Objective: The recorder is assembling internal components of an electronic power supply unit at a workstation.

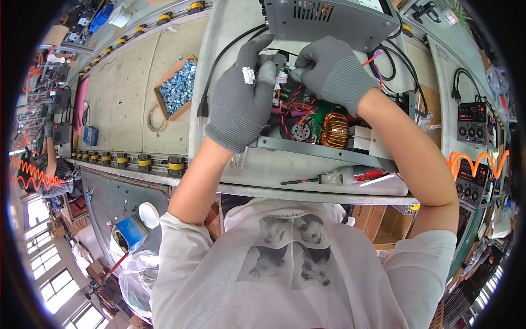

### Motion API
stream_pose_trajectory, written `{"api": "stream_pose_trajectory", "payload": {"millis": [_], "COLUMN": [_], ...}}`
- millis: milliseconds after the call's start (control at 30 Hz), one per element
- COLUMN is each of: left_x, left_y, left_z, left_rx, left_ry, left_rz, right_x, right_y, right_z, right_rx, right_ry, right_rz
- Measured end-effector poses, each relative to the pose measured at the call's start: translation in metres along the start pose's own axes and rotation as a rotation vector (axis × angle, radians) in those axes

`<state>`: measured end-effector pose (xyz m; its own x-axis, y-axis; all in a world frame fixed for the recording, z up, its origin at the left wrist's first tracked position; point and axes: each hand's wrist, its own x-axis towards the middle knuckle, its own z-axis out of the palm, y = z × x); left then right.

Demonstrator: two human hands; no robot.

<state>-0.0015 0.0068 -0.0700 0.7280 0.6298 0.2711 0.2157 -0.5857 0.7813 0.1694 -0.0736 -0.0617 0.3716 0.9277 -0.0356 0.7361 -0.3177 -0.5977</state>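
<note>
An opened electronic device lies on the bench in front of me, with a green circuit board [316, 127], a copper-wound coil [334, 130], a round fan [301, 131] and thin red wires [296, 105] showing. My left hand [241, 93], in a grey knitted glove, is curled at the device's left side; its fingertips are partly hidden. Against this glove, between thumb and forefinger, sits a white plug connector [248, 75]. My right hand [331, 66], gloved alike, pinches something small over the wiring, near a white connector [282, 78]. What it grips is hidden by the fingers.
A grey vented metal case [334, 22] stands just behind. Black power cables [219, 60] lie on both sides. Left is a box of screws [176, 88] and a tape roll [156, 118]. A screwdriver [339, 176] lies along the near edge. Orange coiled hose [476, 164] hangs right.
</note>
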Motion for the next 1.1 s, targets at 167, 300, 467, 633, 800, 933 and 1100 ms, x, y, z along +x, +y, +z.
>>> {"api": "stream_pose_trajectory", "payload": {"millis": [167, 300, 467, 633, 800, 933, 1100], "left_x": [-0.002, -0.001, -0.003, -0.004, -0.014, -0.021, -0.032], "left_y": [-0.005, -0.006, -0.016, 0.001, 0.013, 0.013, 0.027], "left_z": [0.001, 0.002, -0.001, -0.008, -0.005, -0.006, -0.013], "left_rx": [-0.086, -0.099, 0.174, -0.014, 0.154, 0.200, 0.368], "left_ry": [0.042, 0.053, -0.029, -0.074, -0.047, -0.031, 0.045], "left_rz": [0.029, 0.049, 0.107, 0.059, 0.152, 0.192, 0.148], "right_x": [-0.011, -0.011, -0.011, -0.014, -0.003, -0.017, -0.025], "right_y": [0.004, -0.008, -0.029, -0.027, 0.000, -0.016, -0.005], "right_z": [-0.014, -0.012, 0.001, -0.013, -0.022, -0.045, -0.071], "right_rx": [-0.218, -0.094, 0.046, 0.340, 0.410, 0.532, 0.432], "right_ry": [0.047, 0.266, 0.447, 0.258, 0.208, 0.130, -0.211], "right_rz": [-0.169, -0.185, -0.780, -0.623, -0.404, -0.389, -0.242]}}
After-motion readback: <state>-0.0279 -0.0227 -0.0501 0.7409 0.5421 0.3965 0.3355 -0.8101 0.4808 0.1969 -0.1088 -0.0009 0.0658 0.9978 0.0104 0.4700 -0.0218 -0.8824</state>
